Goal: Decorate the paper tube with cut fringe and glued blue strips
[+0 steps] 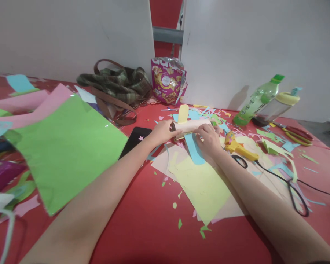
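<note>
A pale paper tube (191, 125) lies crosswise between my two hands. My left hand (164, 132) grips its left end, where a dark round opening shows. Closed over its right part is my right hand (209, 138), fingers bent near a green piece at that end. A yellow rounded strip (183, 113) stands up behind the tube. In front, a light blue rounded strip (194, 149) hangs down onto a pale yellow sheet (202, 187). The tube's underside is partly hidden by my fingers.
A yellow glue gun (240, 148) with a black cord lies right of my right hand. Further right are a green bottle (257, 101) and red-and-yellow scissors (295, 135). A black phone (134, 139), green sheet (71, 146), plaid bag (121, 84) and purple snack bag (167, 80) are leftward and behind.
</note>
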`<state>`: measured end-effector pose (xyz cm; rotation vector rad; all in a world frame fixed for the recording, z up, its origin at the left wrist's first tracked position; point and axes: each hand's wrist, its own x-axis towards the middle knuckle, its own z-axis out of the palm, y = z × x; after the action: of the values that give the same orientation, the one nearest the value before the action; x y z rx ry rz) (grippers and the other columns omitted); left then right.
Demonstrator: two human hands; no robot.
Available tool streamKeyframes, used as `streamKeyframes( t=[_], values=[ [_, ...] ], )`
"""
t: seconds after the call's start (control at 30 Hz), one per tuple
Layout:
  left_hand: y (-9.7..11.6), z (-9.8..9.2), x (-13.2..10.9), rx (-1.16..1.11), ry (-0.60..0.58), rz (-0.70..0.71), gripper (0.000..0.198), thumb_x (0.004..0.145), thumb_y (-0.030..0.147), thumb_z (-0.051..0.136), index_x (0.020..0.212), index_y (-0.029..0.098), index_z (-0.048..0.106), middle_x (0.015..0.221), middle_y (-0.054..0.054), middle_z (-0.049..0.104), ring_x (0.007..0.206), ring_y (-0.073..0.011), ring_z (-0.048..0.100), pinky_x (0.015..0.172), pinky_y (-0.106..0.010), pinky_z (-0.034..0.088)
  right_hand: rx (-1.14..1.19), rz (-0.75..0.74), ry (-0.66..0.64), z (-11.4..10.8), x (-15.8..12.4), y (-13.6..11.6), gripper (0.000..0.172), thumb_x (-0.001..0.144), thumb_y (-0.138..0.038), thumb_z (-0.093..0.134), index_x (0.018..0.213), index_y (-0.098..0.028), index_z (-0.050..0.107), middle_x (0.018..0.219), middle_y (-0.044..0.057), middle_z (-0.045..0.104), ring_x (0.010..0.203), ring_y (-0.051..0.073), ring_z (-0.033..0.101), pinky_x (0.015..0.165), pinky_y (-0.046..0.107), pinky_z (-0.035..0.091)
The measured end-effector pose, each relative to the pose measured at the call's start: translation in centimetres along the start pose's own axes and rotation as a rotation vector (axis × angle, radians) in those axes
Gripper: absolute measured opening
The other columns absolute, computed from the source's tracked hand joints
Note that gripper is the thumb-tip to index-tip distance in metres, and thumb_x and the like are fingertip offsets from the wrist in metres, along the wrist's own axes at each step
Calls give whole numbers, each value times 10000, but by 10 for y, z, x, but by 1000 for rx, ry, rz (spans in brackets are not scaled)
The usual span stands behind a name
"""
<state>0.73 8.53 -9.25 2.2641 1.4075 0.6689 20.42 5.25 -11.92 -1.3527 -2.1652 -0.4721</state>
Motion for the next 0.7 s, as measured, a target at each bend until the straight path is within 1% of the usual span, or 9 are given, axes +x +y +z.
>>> streamKeyframes(
  t=[0.13,0.53,0.7],
  values=[
    [1,-1,-1,0,-8,-2,387,687,427,489,936,133,521,886,-93,609,787,-187,561,658,-271,416,-5,6,-11,-1,1,-1,203,713,-109,432,814,-207,579,796,40,529,764,188,442,701,348,220],
    [-1,0,0,12,-12,3,430,688,447,482,974,128,512,904,-102,607,799,-200,562,665,-283,415,-2,12,2,-2,1,-1,205,692,-87,429,775,-211,569,810,40,507,776,195,427,691,341,219],
    [-2,1,0,3,-10,12,387,693,441,478,933,141,528,868,-82,616,781,-187,560,660,-274,417,14,32,42,-10,1,-6,218,682,-67,405,787,-197,544,786,42,497,752,187,437,682,334,235]
  ],
)
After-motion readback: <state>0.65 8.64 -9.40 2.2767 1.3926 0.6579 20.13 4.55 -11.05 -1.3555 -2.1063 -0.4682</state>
